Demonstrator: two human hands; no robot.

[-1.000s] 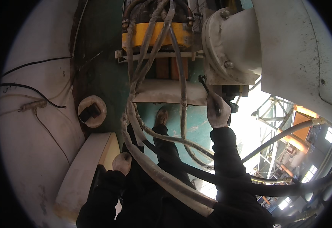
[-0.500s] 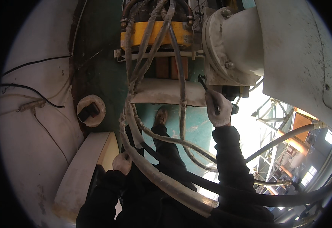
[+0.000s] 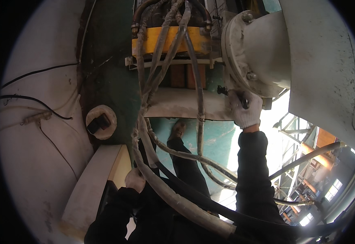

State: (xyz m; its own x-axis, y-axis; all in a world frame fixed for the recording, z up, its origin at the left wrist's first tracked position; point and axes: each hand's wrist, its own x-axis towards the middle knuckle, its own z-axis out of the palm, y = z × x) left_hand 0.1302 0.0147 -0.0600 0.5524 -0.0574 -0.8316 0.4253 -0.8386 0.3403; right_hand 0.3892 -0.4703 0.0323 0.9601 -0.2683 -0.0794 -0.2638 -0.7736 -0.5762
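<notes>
My right hand (image 3: 245, 109), in a white work glove, is closed around a dark wrench (image 3: 222, 90). The wrench's head points left, beside the flange (image 3: 235, 53) of a thick pale pipe. Most of its handle is hidden in my fist; a dark end shows at the fingers. Low on the left, my left hand (image 3: 135, 180), also gloved, is curled beside a plastic-wrapped hose (image 3: 161, 185). What its fingers hold, if anything, cannot be made out. A pale curved panel (image 3: 185, 102) lies just left of my right hand.
Several wrapped hoses run from the yellow machine part (image 3: 171, 42) down across my body. A pale box (image 3: 94, 179) stands at the left, near a round pad with a dark block (image 3: 99, 123). Cables hang on the left wall (image 3: 35, 134). Bright steel framework (image 3: 293, 130) shows at right.
My right hand has moved up and slightly right with the wrench, closer to the flange, and has turned. My left hand stays by the hose. The whole view has shifted a little.
</notes>
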